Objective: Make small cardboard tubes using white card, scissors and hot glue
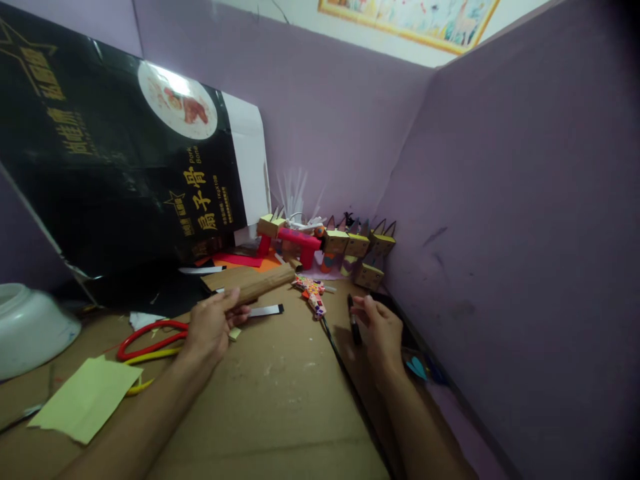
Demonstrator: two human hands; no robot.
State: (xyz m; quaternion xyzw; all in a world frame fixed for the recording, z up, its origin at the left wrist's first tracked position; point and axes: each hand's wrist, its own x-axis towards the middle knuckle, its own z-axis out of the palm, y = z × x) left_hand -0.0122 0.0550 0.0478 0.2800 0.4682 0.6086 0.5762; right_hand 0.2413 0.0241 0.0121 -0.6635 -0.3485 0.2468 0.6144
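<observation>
My left hand (213, 323) is wrapped round a brown cardboard tube (263, 283), which points away to the right above the cardboard surface (280, 400). On the right, my right hand (377, 327) has its fingers curled beside a black pen (355, 321); whether the fingers grip it is unclear. Between the hands lies a glue gun with a colourful pattern (313, 295), its dark cord running toward me. A white strip with a black end (267, 311) rests just right of my left hand.
Red-handled scissors (150, 339), yellow paper (89, 399) and a white bowl (35, 330) are at the left. Behind stand a black box (120, 160), a red cardboard piece (300, 238) and several small cardboard figures (357, 245). A purple wall (510, 200) rises at the right.
</observation>
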